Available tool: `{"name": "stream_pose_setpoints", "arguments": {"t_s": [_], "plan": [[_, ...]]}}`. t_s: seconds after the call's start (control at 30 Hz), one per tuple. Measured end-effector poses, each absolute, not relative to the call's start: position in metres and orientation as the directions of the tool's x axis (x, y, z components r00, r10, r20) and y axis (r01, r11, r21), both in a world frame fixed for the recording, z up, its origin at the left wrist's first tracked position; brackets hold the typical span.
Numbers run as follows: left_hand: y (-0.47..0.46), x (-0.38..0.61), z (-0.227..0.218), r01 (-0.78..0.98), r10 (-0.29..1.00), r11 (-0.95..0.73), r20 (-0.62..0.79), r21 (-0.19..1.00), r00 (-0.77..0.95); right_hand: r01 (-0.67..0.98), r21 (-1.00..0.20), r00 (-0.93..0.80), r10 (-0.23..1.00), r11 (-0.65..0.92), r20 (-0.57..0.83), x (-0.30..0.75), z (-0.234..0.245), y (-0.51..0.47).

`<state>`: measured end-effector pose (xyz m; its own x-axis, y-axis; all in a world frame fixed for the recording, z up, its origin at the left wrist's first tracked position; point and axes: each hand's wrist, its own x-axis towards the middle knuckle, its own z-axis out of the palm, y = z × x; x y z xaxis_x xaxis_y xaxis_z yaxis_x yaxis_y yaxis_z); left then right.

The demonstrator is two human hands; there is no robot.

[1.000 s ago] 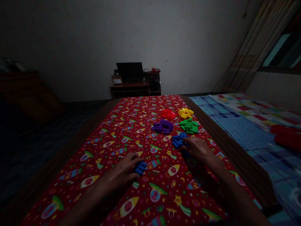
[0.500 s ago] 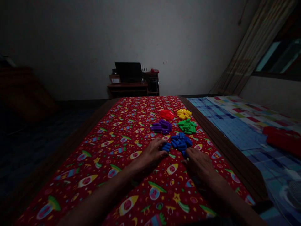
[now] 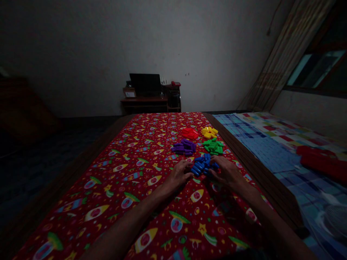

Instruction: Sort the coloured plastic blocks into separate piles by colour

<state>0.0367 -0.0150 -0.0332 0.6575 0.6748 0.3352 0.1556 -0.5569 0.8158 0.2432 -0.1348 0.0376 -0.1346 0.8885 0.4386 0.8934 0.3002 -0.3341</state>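
Note:
A pile of small blue plastic pieces (image 3: 202,164) lies on a red cloth printed with rockets (image 3: 135,180). My left hand (image 3: 177,175) rests flat on the cloth, its fingertips against the left side of the blue pile. On the pile's right side my right hand (image 3: 226,172) lies with spread fingers touching the pieces. Neither hand grips anything. Beyond the blue pile sit a purple pile (image 3: 184,146), a green pile (image 3: 213,147), a red pile (image 3: 189,133) and a yellow pile (image 3: 209,132).
The cloth covers a long wooden table (image 3: 244,151). To the right lies a blue checked bedcover (image 3: 273,151) with a red object (image 3: 320,160) on it. A small desk with a dark screen (image 3: 148,92) stands at the far wall. The room is dim.
My left hand slid several blue pieces forward and right across the cloth into the blue pile. Both hands now close in on the pile from either side.

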Motion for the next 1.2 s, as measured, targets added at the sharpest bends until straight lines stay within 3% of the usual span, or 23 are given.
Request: {"name": "stream_pose_setpoints", "arguments": {"t_s": [0.13, 0.27, 0.5, 0.6, 0.7, 0.87, 1.0, 1.2], "plan": [[-0.017, 0.036, -0.035, 0.168, 0.674, -0.58, 0.354, 0.797, 0.649, 0.921, -0.24, -0.19, 0.89, 0.308, 0.414, 0.244, 0.028, -0.11], [-0.014, 0.028, -0.034, 0.195, 0.657, -0.605, 0.346, 0.772, 0.67, 0.896, -0.31, -0.128, 0.854, 0.317, 0.504, 0.254, 0.03, -0.112], [0.024, -0.032, -0.007, 0.448, 0.734, -0.656, 0.373, 0.608, 0.568, 0.822, -0.57, 0.379, 0.745, 0.003, 0.549, 0.324, 0.054, -0.089], [0.05, -0.08, -0.002, 0.605, 0.834, -0.552, 0.382, 0.574, 0.398, 0.62, -0.785, 0.629, 0.591, 0.01, 0.505, 0.354, 0.045, -0.055], [0.071, -0.128, -0.008, 0.743, 0.9, -0.389, 0.398, 0.544, 0.179, 0.477, -0.878, 0.774, 0.451, 0.045, 0.444, 0.367, 0.019, -0.026], [0.085, -0.172, -0.026, 0.777, 0.949, -0.161, 0.311, 0.609, -0.047, 0.557, -0.829, 0.761, 0.431, -0.049, 0.486, 0.369, -0.029, -0.011], [0.089, -0.175, -0.035, 0.779, 0.936, -0.208, 0.352, 0.592, -0.018, 0.584, -0.804, 0.761, 0.42, -0.113, 0.494, 0.373, -0.044, -0.014], [0.092, -0.18, -0.039, 0.65, 0.952, -0.194, 0.302, 0.734, -0.057, 0.578, -0.808, 0.755, 0.452, -0.114, 0.476, 0.376, -0.044, -0.016]]}}
